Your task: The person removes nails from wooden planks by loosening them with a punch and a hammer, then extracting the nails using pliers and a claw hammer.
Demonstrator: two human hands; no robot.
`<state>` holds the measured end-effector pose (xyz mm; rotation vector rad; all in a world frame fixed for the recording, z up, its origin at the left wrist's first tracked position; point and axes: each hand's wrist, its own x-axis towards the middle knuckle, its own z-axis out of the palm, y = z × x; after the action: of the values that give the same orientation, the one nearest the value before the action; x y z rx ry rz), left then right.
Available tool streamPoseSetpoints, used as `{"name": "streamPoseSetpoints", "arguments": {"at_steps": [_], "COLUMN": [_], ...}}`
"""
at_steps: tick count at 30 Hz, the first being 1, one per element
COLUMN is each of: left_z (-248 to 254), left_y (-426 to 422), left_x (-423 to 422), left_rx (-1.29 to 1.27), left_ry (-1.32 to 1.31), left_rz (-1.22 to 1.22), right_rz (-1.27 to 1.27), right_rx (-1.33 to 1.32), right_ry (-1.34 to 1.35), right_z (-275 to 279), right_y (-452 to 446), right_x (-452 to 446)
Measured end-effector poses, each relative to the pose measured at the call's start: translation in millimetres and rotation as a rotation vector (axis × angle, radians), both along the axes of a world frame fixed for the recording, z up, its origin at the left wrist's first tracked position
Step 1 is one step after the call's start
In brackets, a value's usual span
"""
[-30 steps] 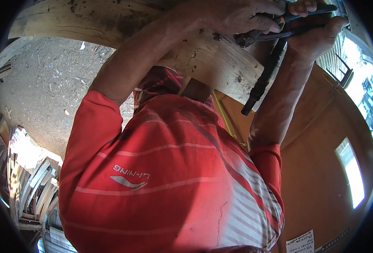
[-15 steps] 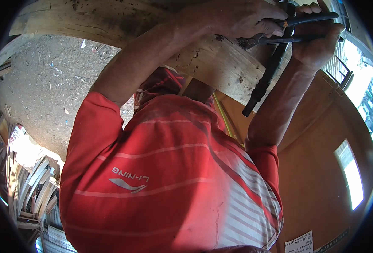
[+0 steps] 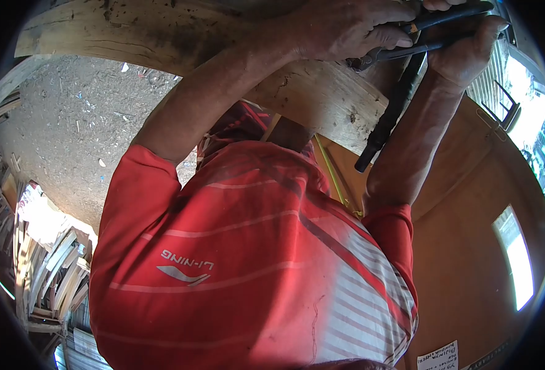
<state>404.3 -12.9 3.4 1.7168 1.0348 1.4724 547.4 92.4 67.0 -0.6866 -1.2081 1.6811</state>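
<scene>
My right hand (image 3: 463,58) is closed round a pair of pliers (image 3: 448,20) with long dark handles, at the upper right. The handles stand somewhat apart, and some fingers curl over the upper one. Beside the tool's head, above a thick wooden beam (image 3: 328,92), my left hand (image 3: 352,28) has its fingers bent and pressed together. What they pinch is hidden, and the jaws are partly covered. Below the pliers a black ridged bar (image 3: 389,123) slants down across the beam's end, near my right forearm.
To the right is a large brown panel (image 3: 457,265) with a handwritten paper note (image 3: 437,357) at its bottom. Bare ground (image 3: 100,123) with scraps lies on the left. Stacked wood strips (image 3: 56,271) stand at lower left. A yellow strip (image 3: 331,172) shows beyond my red shirt.
Both hands have shifted slightly upward in the view with the pliers. The pliers' handles appear tilted a little more, with their ends higher.
</scene>
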Motion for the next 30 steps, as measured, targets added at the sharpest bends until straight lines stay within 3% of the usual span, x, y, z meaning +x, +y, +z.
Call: {"name": "streamPoseSetpoints", "arguments": {"at_steps": [6, 8, 10, 12, 15, 18, 22, 24, 27, 30], "left_z": [-2, 10, 23, 33, 13, 22, 22, 26, 26, -2], "left_y": [5, 3, 1, 0, 1, -5, -4, -4, -1, 5], "left_x": [-2, -7, -13, -18, -9, -13, -14, -12, -27, -30], "left_rx": [0.01, -0.06, -0.169, -0.318, -0.028, -0.299, -0.434, -0.451, -0.388, -0.245], "left_ry": [0.001, 0.039, 0.094, 0.169, -0.02, -0.145, -0.446, -0.633, -0.549, -0.541], "left_rz": [-0.064, -0.092, -0.133, -0.187, -0.079, -0.114, -0.224, -0.275, -0.177, -0.167], "right_rz": [-0.014, -0.055, -0.03, 0.06, 0.009, -0.025, -0.021, 0.221, 0.423, 0.298], "right_rx": [-0.019, -0.285, -0.261, 0.051, -0.019, 0.104, 0.107, 0.144, 0.081, 0.015], "right_ry": [0.102, 0.394, 0.411, 0.156, 0.086, -0.099, -0.162, -0.114, -0.054, 0.01], "right_z": [-1, -6, -8, -6, 4, 16, 32, 53, 84, 111], "right_y": [-2, -12, -9, 6, -1, -7, -21, -3, 35, 41], "right_x": [-4, -9, -6, -1, -11, -28, -52, -38, 6, 45]}}
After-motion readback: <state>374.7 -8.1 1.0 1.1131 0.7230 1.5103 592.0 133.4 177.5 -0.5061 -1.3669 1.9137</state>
